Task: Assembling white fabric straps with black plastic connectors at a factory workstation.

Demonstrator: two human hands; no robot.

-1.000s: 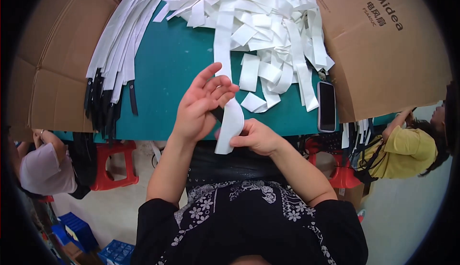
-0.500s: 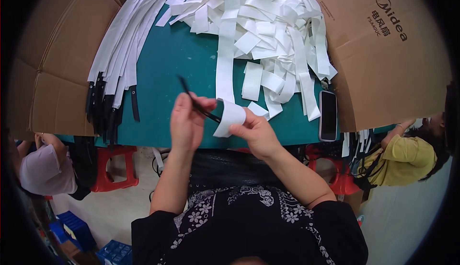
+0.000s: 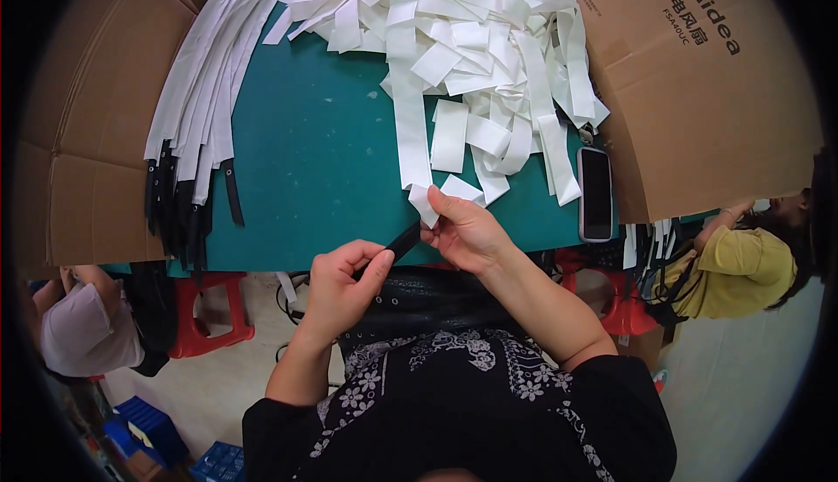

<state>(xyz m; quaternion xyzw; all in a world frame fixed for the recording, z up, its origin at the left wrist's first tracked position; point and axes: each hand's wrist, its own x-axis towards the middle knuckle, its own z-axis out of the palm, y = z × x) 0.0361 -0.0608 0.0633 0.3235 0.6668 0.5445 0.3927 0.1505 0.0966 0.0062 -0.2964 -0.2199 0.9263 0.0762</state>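
Observation:
At the table's near edge, my left hand is closed on a flat black strap that slants up toward my other hand. My right hand pinches the near end of a long white strip, folded over at its tip. The strap's far end meets the fingers of my right hand beside that fold; whether the two pieces are joined is hidden. The white strip runs away from me into a large heap of white strips.
Long white strips with black ends lie along the left of the green table. Cardboard panels stand on both sides. A phone lies at the right. Two people sit beyond the sides, near red stools.
My left hand has moved down toward me, drawing the black strap lower and straighter. The white strip's end, curled wide before, is now folded small in my right hand.

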